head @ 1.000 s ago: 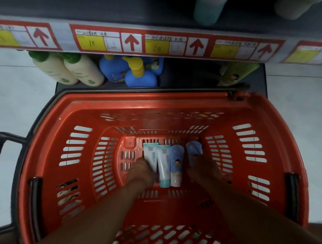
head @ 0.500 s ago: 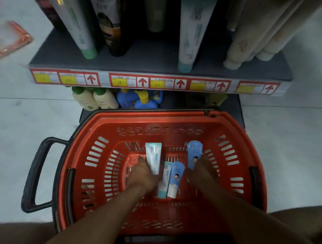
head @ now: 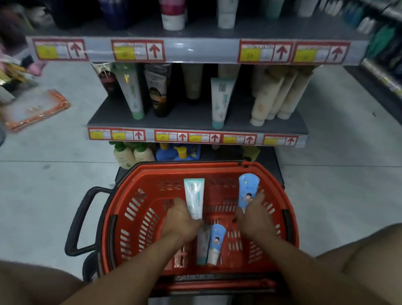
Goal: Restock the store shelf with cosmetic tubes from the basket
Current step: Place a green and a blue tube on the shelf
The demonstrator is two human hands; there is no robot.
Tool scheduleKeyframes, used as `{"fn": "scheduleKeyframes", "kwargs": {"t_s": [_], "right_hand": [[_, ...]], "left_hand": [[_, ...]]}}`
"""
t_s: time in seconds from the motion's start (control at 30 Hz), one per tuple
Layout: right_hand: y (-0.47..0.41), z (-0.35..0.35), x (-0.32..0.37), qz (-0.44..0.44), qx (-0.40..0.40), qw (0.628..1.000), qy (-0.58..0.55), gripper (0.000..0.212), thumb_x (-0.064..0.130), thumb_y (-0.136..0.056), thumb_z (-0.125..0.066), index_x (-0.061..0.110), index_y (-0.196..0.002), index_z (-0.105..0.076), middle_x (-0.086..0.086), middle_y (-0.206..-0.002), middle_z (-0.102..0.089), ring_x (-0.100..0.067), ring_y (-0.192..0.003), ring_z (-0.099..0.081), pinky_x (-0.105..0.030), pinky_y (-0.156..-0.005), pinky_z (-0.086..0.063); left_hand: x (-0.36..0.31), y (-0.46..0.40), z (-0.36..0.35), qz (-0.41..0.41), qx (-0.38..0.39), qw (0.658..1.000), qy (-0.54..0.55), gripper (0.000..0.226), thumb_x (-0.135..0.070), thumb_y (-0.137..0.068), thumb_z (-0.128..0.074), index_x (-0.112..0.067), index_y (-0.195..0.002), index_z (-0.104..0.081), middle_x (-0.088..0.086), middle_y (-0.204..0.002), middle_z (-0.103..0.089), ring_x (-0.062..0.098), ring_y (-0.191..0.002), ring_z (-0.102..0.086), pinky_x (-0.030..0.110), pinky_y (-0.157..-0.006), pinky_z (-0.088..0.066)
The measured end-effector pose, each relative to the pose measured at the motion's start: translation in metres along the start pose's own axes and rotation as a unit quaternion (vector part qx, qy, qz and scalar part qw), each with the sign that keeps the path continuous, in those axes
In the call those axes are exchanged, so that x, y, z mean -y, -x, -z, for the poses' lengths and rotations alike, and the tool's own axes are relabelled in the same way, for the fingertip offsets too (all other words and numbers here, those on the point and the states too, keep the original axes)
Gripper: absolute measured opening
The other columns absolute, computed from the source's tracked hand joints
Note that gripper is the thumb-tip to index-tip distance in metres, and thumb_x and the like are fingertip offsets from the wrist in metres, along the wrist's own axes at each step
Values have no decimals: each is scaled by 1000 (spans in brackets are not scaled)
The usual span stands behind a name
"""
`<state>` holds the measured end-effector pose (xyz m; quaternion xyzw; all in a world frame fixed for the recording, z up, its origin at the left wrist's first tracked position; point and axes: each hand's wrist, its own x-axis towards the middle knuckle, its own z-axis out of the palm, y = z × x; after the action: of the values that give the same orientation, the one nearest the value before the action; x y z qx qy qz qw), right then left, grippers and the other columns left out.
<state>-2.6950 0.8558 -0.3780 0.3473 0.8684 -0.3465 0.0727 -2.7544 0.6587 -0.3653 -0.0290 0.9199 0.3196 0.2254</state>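
The person is picking tubes out of the red plastic basket [head: 133,208]. The left hand [head: 181,221] grips a white tube with green print [head: 195,198]. The right hand [head: 253,219] grips a blue tube with a cartoon child [head: 247,189]. Both tubes point up, above the hands. Two more tubes [head: 209,244] lie in the basket between the hands. Next, I think, the hands must lift the tubes to the grey shelf [head: 194,117] ahead and stand them there.
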Motion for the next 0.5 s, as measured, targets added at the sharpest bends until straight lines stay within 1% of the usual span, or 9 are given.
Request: {"fn": "scheduleKeyframes", "kwargs": {"t_s": [0.03,0.1,0.17,0.23,0.3,0.33,0.4,0.47,0.5], "right_hand": [[4,5,3,9,-5,1000,-5,56,26,-98,-61,9,-136,-23,-18,-112,-67,-36,-89,-67,-37,-69,-46],[11,14,9,29,-15,999,-16,49,27,-96,-63,14,-125,-25,-15,-109,-66,-30,-81,-65,-40,-70,-53],[19,25,15,51,-25,998,-18,50,29,-92,-68,20,-115,-24,-12,-105,-66,-31,-83,-67,-44,-73,-57],[27,36,21,66,-36,997,-24,56,32,-86,-74,23,-111,-24,-8,-103,-66,-31,-84,-68,-46,-73,-59],[33,48,27,73,-55,995,-44,59,33,-81,-80,24,-112,-30,-3,-102,-65,-24,-82,-67,-41,-71,-58],[36,54,29,76,-66,993,-54,56,32,-80,-81,23,-111,-36,-1,-102,-65,-19,-79,-65,-36,-68,-57],[41,67,34,84,-88,991,-63,43,30,-79,-81,24,-106,-48,1,-98,-67,-10,-73,-61,-29,-61,-52],[46,79,40,95,-111,987,-61,35,32,-79,-76,23,-104,-53,1,-96,-67,-12,-75,-62,-31,-61,-52],[49,85,43,97,-122,986,-57,35,35,-80,-74,21,-105,-54,1,-96,-67,-15,-77,-63,-33,-63,-53]], "left_hand": [[-3,4,3,-7,-7,1000,3,54,-29,-77,-87,-16,-113,-49,4,-106,-69,24,-89,-68,31,-67,-53],[-11,14,11,-24,-18,999,11,51,-30,-77,-86,-17,-111,-49,5,-108,-69,24,-90,-69,32,-68,-56],[-19,21,18,-48,-28,998,17,51,-30,-78,-86,-18,-113,-50,5,-111,-70,24,-96,-70,29,-67,-52],[-28,29,25,-71,-38,996,27,51,-30,-79,-87,-19,-112,-50,4,-114,-71,23,-98,-71,27,-66,-51],[-38,37,31,-94,-48,994,35,50,-32,-79,-87,-20,-110,-49,4,-115,-72,23,-97,-72,26,-64,-53],[-43,41,34,-108,-52,992,40,50,-32,-80,-87,-20,-110,-49,4,-115,-72,22,-96,-72,24,-64,-53],[-54,48,41,-135,-58,988,55,50,-30,-80,-88,-21,-112,-49,3,-117,-72,20,-97,-72,20,-62,-53],[-64,56,47,-158,-64,983,72,50,-28,-81,-87,-22,-114,-49,2,-118,-71,19,-99,-72,14,-60,-51],[-68,61,51,-168,-68,980,78,51,-27,-82,-87,-22,-115,-50,1,-117,-71,18,-99,-72,14,-61,-52]]}}
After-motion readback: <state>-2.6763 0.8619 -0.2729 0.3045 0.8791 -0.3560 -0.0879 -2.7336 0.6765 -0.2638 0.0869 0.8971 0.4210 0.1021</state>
